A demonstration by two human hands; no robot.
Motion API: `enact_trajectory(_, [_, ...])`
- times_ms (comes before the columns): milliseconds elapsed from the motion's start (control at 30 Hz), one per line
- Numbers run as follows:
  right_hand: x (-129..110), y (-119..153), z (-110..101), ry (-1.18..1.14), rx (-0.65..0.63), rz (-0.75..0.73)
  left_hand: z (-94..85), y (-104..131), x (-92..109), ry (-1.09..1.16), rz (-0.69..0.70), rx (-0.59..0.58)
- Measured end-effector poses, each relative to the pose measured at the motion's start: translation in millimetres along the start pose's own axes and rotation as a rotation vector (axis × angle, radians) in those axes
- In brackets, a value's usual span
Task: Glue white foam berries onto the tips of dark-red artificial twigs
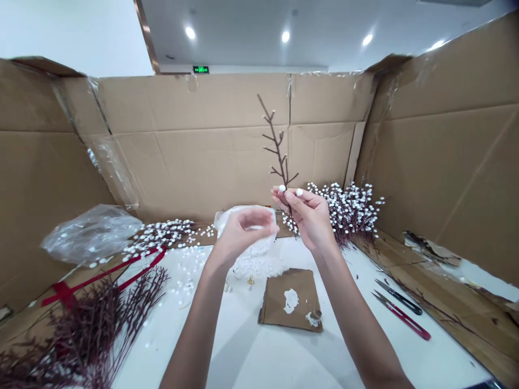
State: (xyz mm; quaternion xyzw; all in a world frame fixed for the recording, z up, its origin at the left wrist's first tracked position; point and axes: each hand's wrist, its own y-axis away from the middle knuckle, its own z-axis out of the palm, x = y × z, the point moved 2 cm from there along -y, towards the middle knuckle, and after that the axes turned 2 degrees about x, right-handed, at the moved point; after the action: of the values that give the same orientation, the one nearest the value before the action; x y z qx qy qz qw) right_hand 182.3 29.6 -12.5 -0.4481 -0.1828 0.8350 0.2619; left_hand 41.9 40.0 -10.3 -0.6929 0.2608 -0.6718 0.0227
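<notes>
A brown artificial twig (279, 146) stands upright in my right hand (310, 216), pinched near its lower part between thumb and fingers. Its bare side shoots have pale tips. Two white foam berries (299, 192) show beside my right fingertips, low on the twig. My left hand (247, 229) hovers to the left of the twig, slightly blurred, with thumb and fingers curved and a gap between them. Nothing shows in it. Behind it is a clear plastic bag (227, 216) with white contents. Below the hands a cardboard square (279, 292) carries smears of white glue (291, 300).
Bare brown twigs (101, 319) with red ribbon (156, 262) lie at left. Berry-covered branches (352, 208) rest back right, others (162, 235) back left. Loose white berries (259, 265) scatter mid-table. Two thread snips (405, 316) lie right. Cardboard walls (211, 151) enclose the table.
</notes>
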Motion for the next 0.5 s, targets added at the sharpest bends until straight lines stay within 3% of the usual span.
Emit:
enact_trajectory(67, [-1, -3, -2, -0.079, 0.013, 0.013, 6.6, 1, -3, -0.076, -0.049, -0.205])
enact_trajectory(133, [-2, -4, -3, -0.121, 0.017, 0.026, 16.9, 1, -5, -0.05, -0.022, -0.261])
enact_trajectory(300, [0, -3, 0, -0.112, 0.07, 0.039, 37.0, 1, -12, 0.056, -0.034, -0.27])
enact_trajectory(500, [-5, -6, -12, 0.203, 0.02, 0.063, 26.6, 1, -11, 0.047, 0.036, -0.103])
